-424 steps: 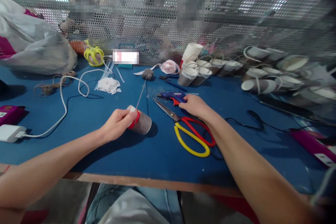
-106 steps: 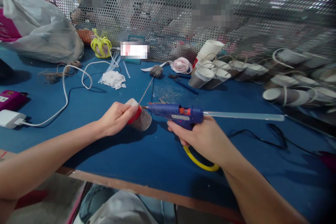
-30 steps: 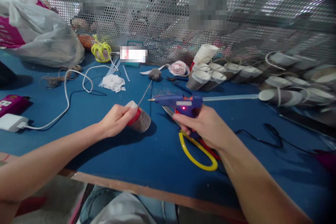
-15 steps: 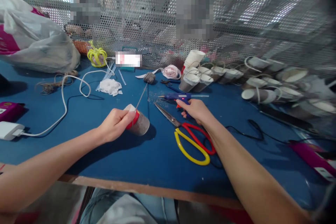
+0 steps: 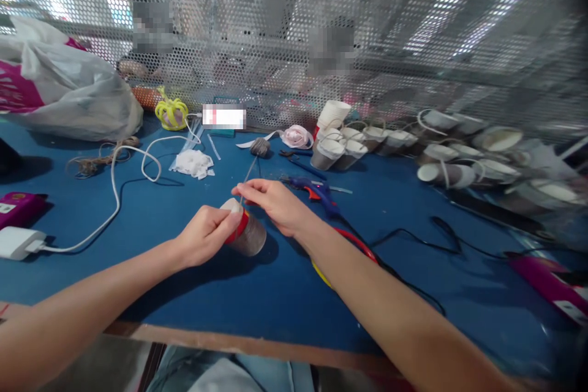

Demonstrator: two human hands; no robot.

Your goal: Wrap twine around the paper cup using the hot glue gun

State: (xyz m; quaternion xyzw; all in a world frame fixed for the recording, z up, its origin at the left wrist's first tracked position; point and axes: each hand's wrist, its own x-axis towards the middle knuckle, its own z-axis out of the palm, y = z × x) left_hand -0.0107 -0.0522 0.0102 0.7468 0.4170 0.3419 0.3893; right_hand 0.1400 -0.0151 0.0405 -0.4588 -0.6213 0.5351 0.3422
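Note:
My left hand (image 5: 209, 236) is closed round the rim end of a paper cup (image 5: 253, 240), which is tilted over the table. Grey cord covers the lower part of the cup, and a red band shows above it. A strand of grey cord (image 5: 250, 170) runs from the cup up to a small ball of cord (image 5: 260, 147). Just above the cup, my right hand (image 5: 280, 203) pinches this strand. A blue glue gun (image 5: 327, 197) lies on the table beyond my right hand. Scissors with red and yellow handles (image 5: 356, 241) are mostly hidden under my right forearm.
Several cord-wrapped cups (image 5: 328, 153) stand or lie at the back right. A pink ribbon roll (image 5: 296, 136), white scraps (image 5: 193, 163) and a yellow woven item (image 5: 171, 113) sit along the back. White cable (image 5: 114, 196) crosses the left side. A perforated metal screen (image 5: 275, 67) rises behind.
My right hand has let go of the glue gun, now lying on the table, and moved left to pinch the cord near the cup. My left hand still holds the cup.

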